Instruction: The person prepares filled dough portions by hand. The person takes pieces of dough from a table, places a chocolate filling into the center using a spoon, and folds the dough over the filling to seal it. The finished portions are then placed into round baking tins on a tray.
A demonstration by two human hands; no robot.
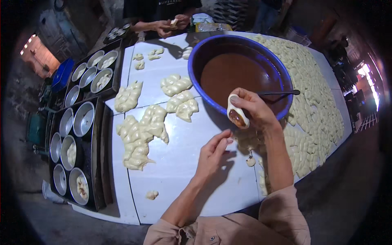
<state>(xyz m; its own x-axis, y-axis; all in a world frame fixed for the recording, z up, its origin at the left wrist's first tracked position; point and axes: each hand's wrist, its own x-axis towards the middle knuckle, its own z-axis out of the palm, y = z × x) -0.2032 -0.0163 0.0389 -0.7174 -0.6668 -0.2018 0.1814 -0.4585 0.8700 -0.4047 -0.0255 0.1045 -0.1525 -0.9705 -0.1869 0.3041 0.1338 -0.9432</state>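
Note:
My right hand (257, 106) grips a flattened piece of dough (241, 116) with brown chocolate-like filling showing in its middle. It is held over the near rim of a large blue tub (195, 83) of brown filling (237, 73). A dark-handled utensil (281, 93) rests across the tub's right rim, its far end hidden by the filling or the hand. Below and left of the dough, my left hand (212, 153) hovers over the white table (183, 151), fingers loosely bent and holding nothing that I can see. Soft pale dough pieces (139, 134) lie in clusters to its left.
Many dough pieces (310, 90) cover the table's right side. Dark trays (96, 163) of round metal tins (83, 118) stand along the left edge, some tins with dough inside. Across the table, another person's hands (169, 26) hold a small dough piece. A blue crate (62, 75) stands farther left.

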